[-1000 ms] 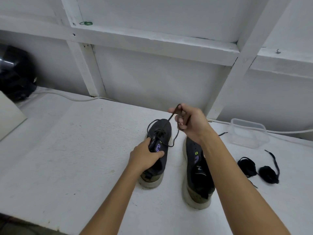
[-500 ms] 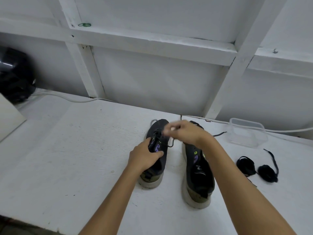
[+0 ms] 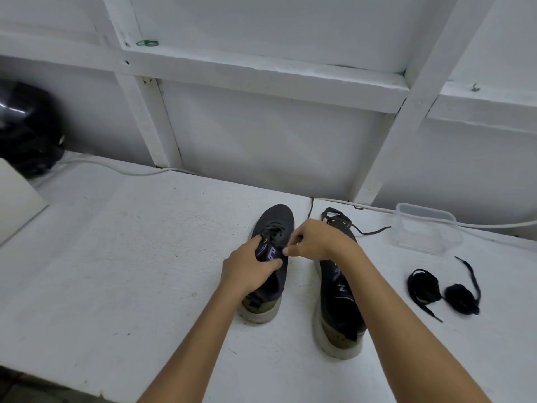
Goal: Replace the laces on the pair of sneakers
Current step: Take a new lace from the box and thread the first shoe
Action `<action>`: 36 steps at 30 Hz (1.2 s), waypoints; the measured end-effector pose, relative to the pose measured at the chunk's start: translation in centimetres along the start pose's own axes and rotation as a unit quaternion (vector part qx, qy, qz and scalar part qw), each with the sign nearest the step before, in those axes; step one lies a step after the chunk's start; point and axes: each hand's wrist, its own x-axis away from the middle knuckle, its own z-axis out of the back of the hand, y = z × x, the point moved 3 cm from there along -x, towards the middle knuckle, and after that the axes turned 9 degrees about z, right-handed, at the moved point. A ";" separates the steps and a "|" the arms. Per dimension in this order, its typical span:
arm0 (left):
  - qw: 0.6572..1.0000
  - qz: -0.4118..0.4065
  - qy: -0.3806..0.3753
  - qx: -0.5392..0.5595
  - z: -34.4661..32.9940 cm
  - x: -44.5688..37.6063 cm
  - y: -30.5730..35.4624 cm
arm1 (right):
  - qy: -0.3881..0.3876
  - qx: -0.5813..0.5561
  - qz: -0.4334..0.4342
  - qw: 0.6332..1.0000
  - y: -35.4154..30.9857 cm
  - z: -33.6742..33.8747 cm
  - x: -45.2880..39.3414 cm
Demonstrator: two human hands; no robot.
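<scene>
Toward the tabletop's back edge, the left hand (image 3: 250, 271) grips the left shoe (image 3: 268, 266) at its tongue, while the right hand (image 3: 316, 239) pinches its lace (image 3: 274, 232) at the eyelets. The right shoe (image 3: 340, 289) stands just beside. Risk: a hard tug could snag the lace in an eyelet or drag the shoe.

Two dark sneakers on the white bench: left sneaker (image 3: 273, 266), right sneaker (image 3: 340, 301). Right of the right sneaker, two bundled black laces: near bundle (image 3: 422, 286), far bundle (image 3: 462, 298). Behind those, one clear plastic container (image 3: 425, 228). Two hands, left hand (image 3: 247, 271) and right hand (image 3: 319, 239). One green rubber band (image 3: 147, 43) up on the ledge.
</scene>
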 end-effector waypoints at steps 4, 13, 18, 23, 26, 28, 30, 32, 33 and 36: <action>1.000 0.000 -0.002 -0.006 -0.1 -0.2 0.0 | 0.130 -0.220 0.084 0.963 -1.6 1.9 0.6; 1.000 0.007 0.007 0.020 -0.1 -0.4 -0.5 | 0.235 -0.154 0.118 0.953 -1.9 2.2 -1.4; 0.987 -0.152 0.050 -0.028 0.3 -1.3 1.1 | 0.232 -0.020 0.158 0.960 -3.7 3.7 -2.7; 0.990 -0.094 0.108 0.017 2.7 -4.1 1.1 | 0.248 0.058 0.173 0.952 -3.6 4.1 -3.5; 0.990 0.026 0.134 0.023 3.4 -5.3 -1.5 | 0.299 0.032 0.121 0.946 -2.1 3.6 -3.2; 0.985 0.105 0.131 -0.027 3.7 -5.7 -3.5 | 0.274 0.023 0.061 0.960 -1.0 3.1 -3.0; 0.978 0.140 0.126 -0.087 3.6 -5.7 -4.8 | 0.165 0.050 0.000 0.985 0.2 2.2 -2.8; 0.985 0.101 0.124 -0.064 3.3 -5.6 -4.9 | 0.051 0.054 -0.022 0.997 1.0 1.0 -2.5; 0.990 0.067 0.123 -0.026 3.1 -5.4 -4.5 | 0.012 0.045 -0.026 0.999 1.4 0.4 -2.5; 0.992 -0.017 0.099 0.080 2.7 -4.0 -2.2 | -0.021 0.053 -0.015 0.998 1.8 -0.7 -2.5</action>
